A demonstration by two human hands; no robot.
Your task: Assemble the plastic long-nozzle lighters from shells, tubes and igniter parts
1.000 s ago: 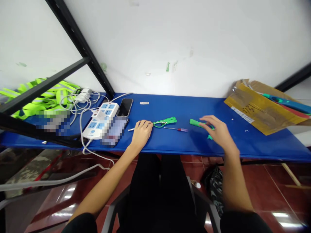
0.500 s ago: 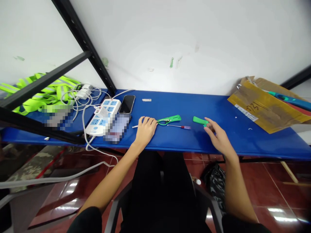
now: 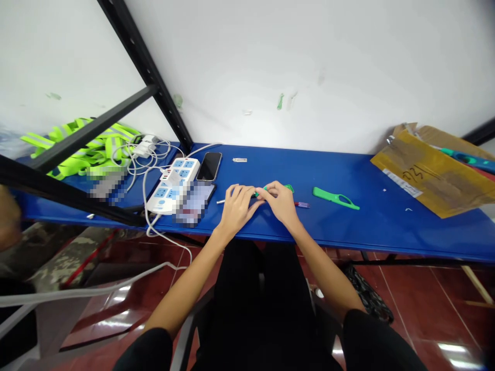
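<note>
My left hand (image 3: 236, 207) lies curled over the near green plastic casing (image 3: 289, 188), most of which is hidden by my hands. From under its left side sticks a thin metal rod (image 3: 220, 201). My right hand (image 3: 281, 203) meets it, its thumb and finger pinching a small green plastic part (image 3: 262, 191) against the casing. Beneath the right hand a screwdriver (image 3: 302, 204) shows only its red and purple handle. Apart to the right lies the other green casing half (image 3: 335, 198), with an oval loop at its end.
To the left are a white power strip (image 3: 174, 188), a black phone (image 3: 209, 166) and a blurred phone (image 3: 194, 203). A small metal strip (image 3: 240, 159) lies behind the hands. A taped cardboard box (image 3: 433, 172) stands right. A black shelf post (image 3: 154, 77) rises left. Another person's hand (image 3: 8, 216) shows far left.
My right hand has left the casing half at right, now lying fully in sight, and moved left to join my left hand. It brought the small green part to the near casing.
</note>
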